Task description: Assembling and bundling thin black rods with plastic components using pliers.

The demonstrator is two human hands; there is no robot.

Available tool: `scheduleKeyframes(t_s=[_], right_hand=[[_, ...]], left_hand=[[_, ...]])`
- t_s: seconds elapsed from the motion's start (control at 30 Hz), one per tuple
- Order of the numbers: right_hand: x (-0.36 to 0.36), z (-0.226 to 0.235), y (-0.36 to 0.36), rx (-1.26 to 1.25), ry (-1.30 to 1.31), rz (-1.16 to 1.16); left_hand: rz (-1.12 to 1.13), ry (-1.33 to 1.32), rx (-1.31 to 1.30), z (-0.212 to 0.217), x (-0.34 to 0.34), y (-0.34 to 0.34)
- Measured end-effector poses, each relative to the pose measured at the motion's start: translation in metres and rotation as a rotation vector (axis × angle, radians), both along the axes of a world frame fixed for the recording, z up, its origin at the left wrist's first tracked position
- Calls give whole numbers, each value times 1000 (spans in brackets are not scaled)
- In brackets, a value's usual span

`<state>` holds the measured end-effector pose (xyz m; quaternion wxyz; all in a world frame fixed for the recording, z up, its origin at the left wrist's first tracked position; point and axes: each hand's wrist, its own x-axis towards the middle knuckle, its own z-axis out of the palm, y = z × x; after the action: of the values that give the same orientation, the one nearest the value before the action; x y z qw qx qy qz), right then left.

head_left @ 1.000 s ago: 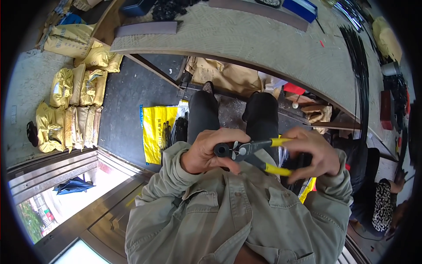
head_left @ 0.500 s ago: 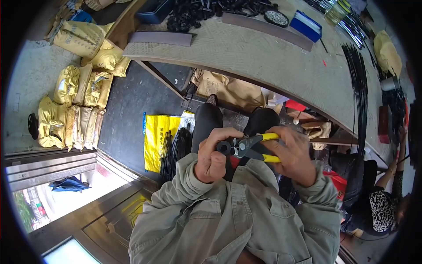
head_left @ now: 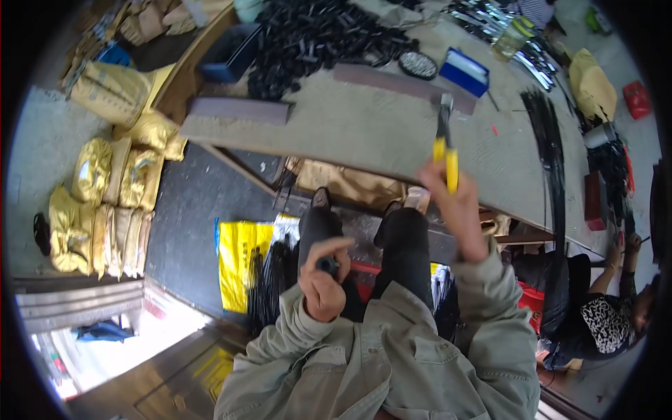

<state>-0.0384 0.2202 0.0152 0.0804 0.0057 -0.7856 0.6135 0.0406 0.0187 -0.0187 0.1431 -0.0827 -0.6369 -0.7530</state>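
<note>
My left hand (head_left: 324,283) is in front of my lap, its fingers curled around a short black cylindrical piece (head_left: 326,264) with a round end. My right hand (head_left: 458,210) is raised at the near edge of the workbench (head_left: 378,126), wrapped around yellow-handled end-cutting pliers (head_left: 452,168). Their metal jaws point away from me over the benchtop, apart from the black piece. Whether the jaws touch the bench, I cannot tell.
A heap of black parts (head_left: 315,45), a round dish of small bits (head_left: 418,66) and a blue box (head_left: 463,75) are on the bench. Long black strands (head_left: 549,150) hang over its right edge. A co-worker's patterned sleeve (head_left: 606,326) shows at right; filled sacks (head_left: 91,168) stand left.
The pliers have left the black piece; my right hand has carried them forward and up toward the bench. My left hand has lowered slightly with the piece. The whole view has shifted.
</note>
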Motion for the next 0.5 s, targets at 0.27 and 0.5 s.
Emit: scheduleKeyframes(t_s=[0.27,0.5], right_hand=[[-204,7,54,1092,155,-344],[-250,-11,53,1426,152,-247]], left_hand=[[-147,-91,66,-7,-17,-3],[-158,-144,142,-20,-36,-20]])
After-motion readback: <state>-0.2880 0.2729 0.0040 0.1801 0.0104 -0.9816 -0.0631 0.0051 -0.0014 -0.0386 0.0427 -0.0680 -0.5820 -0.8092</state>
